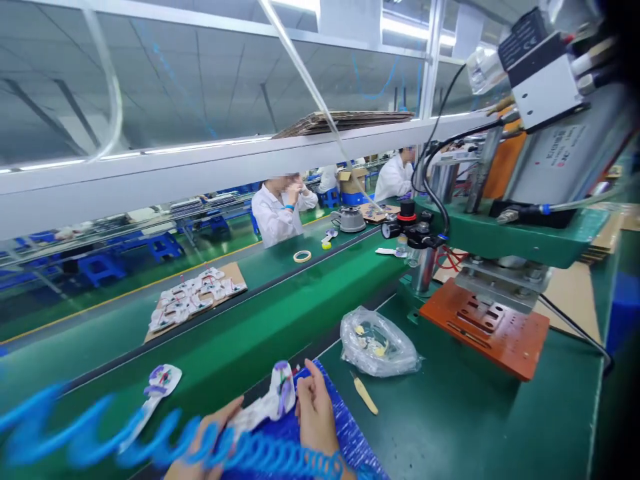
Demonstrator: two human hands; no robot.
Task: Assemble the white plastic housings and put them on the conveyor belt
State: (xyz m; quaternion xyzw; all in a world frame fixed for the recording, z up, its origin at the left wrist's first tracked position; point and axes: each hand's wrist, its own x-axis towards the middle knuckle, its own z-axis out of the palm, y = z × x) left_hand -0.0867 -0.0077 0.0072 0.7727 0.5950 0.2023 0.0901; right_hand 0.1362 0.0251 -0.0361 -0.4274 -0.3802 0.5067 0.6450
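My left hand (213, 427), partly behind a blue coiled hose (280, 453), is closed round the handle of a white plastic housing (265, 407). The housing has a long handle and a rounded head with purple parts. Just right of that head is my right hand (316, 410), its index finger stretched out and the others loosely bent, with nothing visible in them. A blue woven mat (345, 427) lies beneath both hands. A similar white housing (163, 383) rests on the green conveyor belt to the left.
A plastic bag (380, 340) of small parts and a yellow-handled tool (365, 393) lie right of my hands. Beyond them stands a press (485, 327) with an orange plate. Housings cover a cardboard sheet (235, 273); a tape roll (302, 256) lies farther back. A person (280, 213) sits opposite.
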